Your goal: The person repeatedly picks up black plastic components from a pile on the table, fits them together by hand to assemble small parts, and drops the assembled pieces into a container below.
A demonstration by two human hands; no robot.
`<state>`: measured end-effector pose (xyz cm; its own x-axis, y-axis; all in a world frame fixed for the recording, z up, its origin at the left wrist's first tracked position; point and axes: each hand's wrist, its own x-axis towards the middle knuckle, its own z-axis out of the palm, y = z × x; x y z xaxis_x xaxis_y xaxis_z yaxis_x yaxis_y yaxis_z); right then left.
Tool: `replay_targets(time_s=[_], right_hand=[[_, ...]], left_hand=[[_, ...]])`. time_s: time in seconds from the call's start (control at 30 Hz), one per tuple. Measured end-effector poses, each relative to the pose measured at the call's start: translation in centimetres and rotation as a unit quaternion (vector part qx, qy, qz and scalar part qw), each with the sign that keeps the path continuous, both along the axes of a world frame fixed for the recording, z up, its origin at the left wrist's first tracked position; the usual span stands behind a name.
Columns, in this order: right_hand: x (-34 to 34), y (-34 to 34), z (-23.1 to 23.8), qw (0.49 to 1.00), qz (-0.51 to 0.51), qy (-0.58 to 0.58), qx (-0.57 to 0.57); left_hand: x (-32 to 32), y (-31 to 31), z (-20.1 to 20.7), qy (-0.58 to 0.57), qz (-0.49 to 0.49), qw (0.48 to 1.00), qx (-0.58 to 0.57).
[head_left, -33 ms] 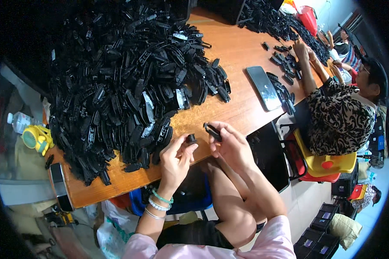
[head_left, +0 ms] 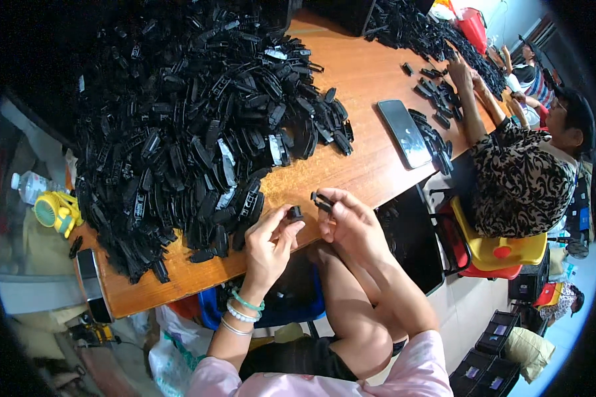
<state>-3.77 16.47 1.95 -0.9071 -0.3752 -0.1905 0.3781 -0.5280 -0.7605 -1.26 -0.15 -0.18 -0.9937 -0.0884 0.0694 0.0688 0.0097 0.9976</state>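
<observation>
Above the near edge of the wooden table, my left hand (head_left: 269, 237) pinches a small black plastic part (head_left: 295, 213) between thumb and fingertips. A short gap to its right, my right hand (head_left: 352, 225) grips a longer black plastic piece (head_left: 322, 201), held tilted by thumb and fingers. The two parts are apart from each other. Just beyond my left hand spreads a large heap of similar black plastic parts (head_left: 198, 139). Fingers cover much of both held pieces, so their exact kind cannot be made out.
A phone (head_left: 404, 134) lies on the wooden table (head_left: 341, 63), with more black parts (head_left: 437, 99) beside it. A co-worker (head_left: 526, 172) sits at the right, hands at those parts. At left are a yellow-green fan (head_left: 57, 213), a bottle (head_left: 30, 188) and another phone (head_left: 94, 286).
The longer black piece in my right hand has turned a little, and the thumb has shifted on it. My left hand has hardly moved.
</observation>
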Motion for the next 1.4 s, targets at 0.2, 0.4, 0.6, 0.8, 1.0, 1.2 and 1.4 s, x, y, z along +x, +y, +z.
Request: replay_targets(time_s=[0.2, 0.4, 0.6, 0.8, 1.0, 1.2, 1.4], right_hand=[[1.1, -0.8, 0.6, 0.976, -0.005, 0.122, 0.178], [1.5, -0.4, 0.0, 0.776, -0.02, 0.455, 0.437], [1.5, -0.6, 0.4, 0.722, -0.06, 0.513, 0.46], [3.2, -0.8, 0.5, 0.881, -0.068, 0.314, 0.348], [3.9, -0.6, 0.3, 0.925, -0.053, 0.286, 0.243], [3.2, -0.5, -0.2, 0.899, 0.115, 0.264, 0.33], [0.6, -1.1, 0.0, 0.849, 0.024, 0.281, 0.446]], left_hand=[[0.7, -0.4, 0.8, 0.035, -0.038, 0.998, -0.047], [0.6, -0.6, 2.9, 0.124, -0.026, 0.984, -0.127], [1.4, 0.6, 3.8, 0.063, -0.031, 0.995, -0.077], [2.6, 0.1, 3.7, -0.006, -0.058, 0.994, 0.096], [3.7, -0.5, 3.6, -0.097, -0.104, 0.954, 0.265], [1.0, -2.9, 3.1, 0.176, 0.066, 0.938, -0.292], [-0.9, -3.8, 2.7, 0.144, 0.125, 0.829, -0.526]])
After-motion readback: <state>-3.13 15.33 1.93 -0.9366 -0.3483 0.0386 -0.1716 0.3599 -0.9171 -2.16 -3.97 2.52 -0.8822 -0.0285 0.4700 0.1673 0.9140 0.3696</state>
